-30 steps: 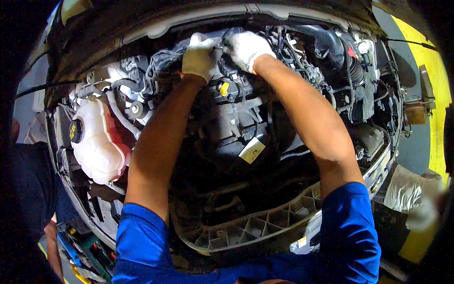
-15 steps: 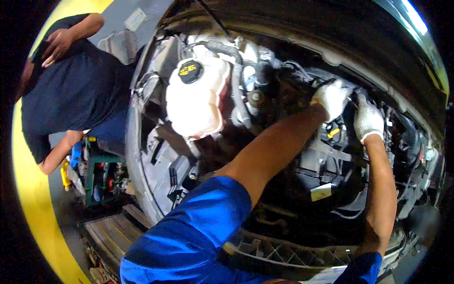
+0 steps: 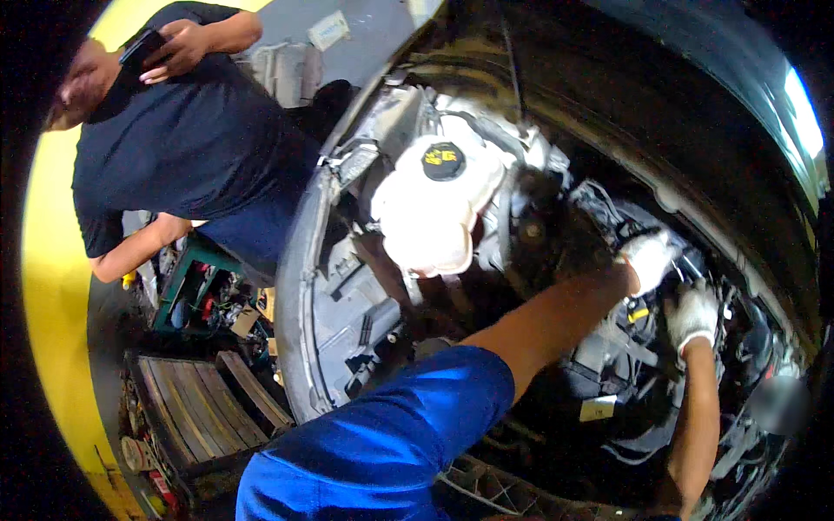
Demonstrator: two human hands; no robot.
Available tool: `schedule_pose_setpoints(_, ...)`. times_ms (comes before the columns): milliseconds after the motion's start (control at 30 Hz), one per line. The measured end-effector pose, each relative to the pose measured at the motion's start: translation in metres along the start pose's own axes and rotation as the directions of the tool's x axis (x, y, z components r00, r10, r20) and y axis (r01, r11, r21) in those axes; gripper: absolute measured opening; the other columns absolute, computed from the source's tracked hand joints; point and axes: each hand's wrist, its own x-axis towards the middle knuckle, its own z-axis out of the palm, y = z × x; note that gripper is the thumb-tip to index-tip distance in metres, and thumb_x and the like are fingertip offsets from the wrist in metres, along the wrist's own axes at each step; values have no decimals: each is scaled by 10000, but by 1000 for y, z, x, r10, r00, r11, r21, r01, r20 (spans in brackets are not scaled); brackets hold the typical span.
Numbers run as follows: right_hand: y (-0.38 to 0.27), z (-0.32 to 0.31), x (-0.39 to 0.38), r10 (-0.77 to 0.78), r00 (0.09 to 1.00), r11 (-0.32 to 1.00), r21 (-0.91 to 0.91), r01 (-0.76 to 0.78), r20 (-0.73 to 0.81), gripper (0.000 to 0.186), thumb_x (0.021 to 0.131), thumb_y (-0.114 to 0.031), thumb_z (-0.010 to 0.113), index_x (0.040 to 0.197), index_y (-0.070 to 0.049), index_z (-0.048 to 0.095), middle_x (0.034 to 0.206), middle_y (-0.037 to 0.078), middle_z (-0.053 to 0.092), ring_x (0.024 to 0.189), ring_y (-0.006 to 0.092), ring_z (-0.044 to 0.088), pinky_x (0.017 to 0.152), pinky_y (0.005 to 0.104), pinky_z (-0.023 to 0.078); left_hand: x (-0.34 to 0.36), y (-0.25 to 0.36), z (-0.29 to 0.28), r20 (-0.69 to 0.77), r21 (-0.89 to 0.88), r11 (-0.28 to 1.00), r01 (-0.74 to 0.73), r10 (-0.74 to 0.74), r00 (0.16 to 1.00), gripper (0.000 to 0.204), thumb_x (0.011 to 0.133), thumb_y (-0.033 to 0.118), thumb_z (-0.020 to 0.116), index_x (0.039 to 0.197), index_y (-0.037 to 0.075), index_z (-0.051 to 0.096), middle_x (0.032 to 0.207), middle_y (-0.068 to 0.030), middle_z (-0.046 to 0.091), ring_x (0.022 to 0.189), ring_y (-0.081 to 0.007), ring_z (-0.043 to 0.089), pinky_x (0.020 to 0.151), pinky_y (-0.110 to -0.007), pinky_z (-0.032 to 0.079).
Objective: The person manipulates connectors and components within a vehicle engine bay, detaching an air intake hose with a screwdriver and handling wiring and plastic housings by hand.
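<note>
While both gloved hands, left hand (image 3: pixel 650 259) and right hand (image 3: pixel 692 314), work deep in the engine bay (image 3: pixel 556 260) at three o'clock, fingers' grip unclear, they're seemingly freeing a fitting, needing steady feel.

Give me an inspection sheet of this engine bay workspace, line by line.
Surface: open engine bay, crowded with parts, front panel at the left.
Job's things: dark engine parts under both gloved hands; exact part cannot be told.
Clutter: white coolant tank with black cap; white tag.
Grips: left hand and right hand, white gloves, pressed among the parts; hold unclear.
Cables: hoses and wiring near the hands.
Surroundings: another person in a dark shirt; green tool cart; wooden pallet; yellow floor marking.
</note>
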Motion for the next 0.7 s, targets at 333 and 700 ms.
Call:
schedule_pose_setpoints(333, -7, -4, 7, 63, 992, 997, 47, -68, 108, 358, 887, -344, 648, 1113, -80, 737, 1157, 241, 702, 1120, 411, 639, 979, 506, 501, -6, 4, -8, -14, 18, 999, 50, -50, 999, 294, 923, 168, 584, 1187, 152, 712, 1102, -209, 624, 954, -391, 670, 834, -498, 556)
schedule_pose_setpoints(700, -42, -21, -2, -159, 986, 947, 292, 136, 55, 338, 867, -340, 662, 1016, -42, 721, 1017, 244, 696, 1013, 440, 638, 941, 507, 493, -8, -11, 6, 20, -35, 989, 142, -141, 990, 328, 880, 144, 603, 1191, 121, 706, 1138, -187, 634, 1033, -360, 668, 894, -441, 561)
